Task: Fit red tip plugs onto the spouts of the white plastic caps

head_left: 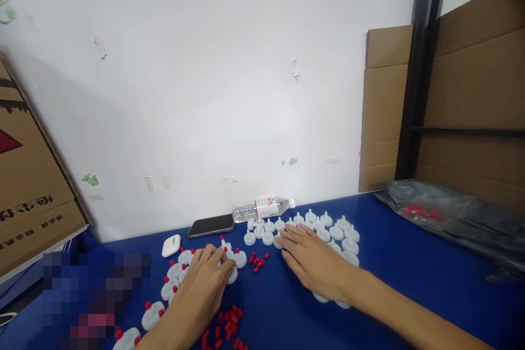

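My left hand (208,273) is bent over the left group of white spout caps with red tips (152,315). Its fingers are curled and closed around one white spout cap (232,275), mostly hidden under the thumb. My right hand (314,260) reaches over the right group of white spout caps (350,245), which have bare spouts. Its fingers are stretched out and slightly apart, and the palm hides some caps. Between the hands lies a small pile of little red caps (258,262). More red caps (229,324) are scattered nearer to me.
Along the white wall are a clear plastic bottle (266,208) lying on its side, a phone (211,225) and a white earbud case (171,246). A grey plastic bag (443,224) lies on the blue table (410,273) at right. Cardboard (36,186) stands at left.
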The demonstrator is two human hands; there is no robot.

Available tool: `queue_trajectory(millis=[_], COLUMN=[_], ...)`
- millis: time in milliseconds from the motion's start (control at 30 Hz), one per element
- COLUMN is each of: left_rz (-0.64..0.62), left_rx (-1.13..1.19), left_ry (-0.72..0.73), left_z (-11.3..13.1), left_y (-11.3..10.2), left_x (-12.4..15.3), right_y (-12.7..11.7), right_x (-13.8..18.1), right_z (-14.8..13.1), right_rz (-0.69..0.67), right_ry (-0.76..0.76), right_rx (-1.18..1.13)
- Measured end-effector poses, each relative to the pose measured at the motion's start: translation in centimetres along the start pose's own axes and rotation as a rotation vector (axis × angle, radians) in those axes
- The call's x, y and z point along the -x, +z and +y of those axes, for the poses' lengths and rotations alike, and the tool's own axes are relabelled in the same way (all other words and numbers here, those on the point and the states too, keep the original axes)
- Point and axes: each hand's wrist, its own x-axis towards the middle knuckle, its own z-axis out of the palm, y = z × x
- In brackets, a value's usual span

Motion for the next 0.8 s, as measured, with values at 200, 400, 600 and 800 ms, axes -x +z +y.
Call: queue_trajectory(millis=[200, 400, 600, 800], left_rz=[0.07, 0.215, 0.199, 0.103], left_rx=[0.017, 0.143, 0.23, 0.26], left_ry=[0.018, 0.068, 0.111, 0.128], left_z=[-0.1, 0.2, 0.6, 1.5], left_y=[0.6, 0.8, -1.2, -2.5], left_x=[0.2, 0.4, 0.4, 0.7], right_y=[-0.2, -0.6, -0.4, -0.3], right_x=[0.1, 0.1, 0.2, 0.3], right_z=[-0.2, -0.6, -0.4, 0.0], right_rz=[0.054, 0.094, 0.05, -0.011], right_ry=[-0.042, -0.053, -0.047, -0.021], right_rx=[0.013, 0.032, 0.027, 0.017])
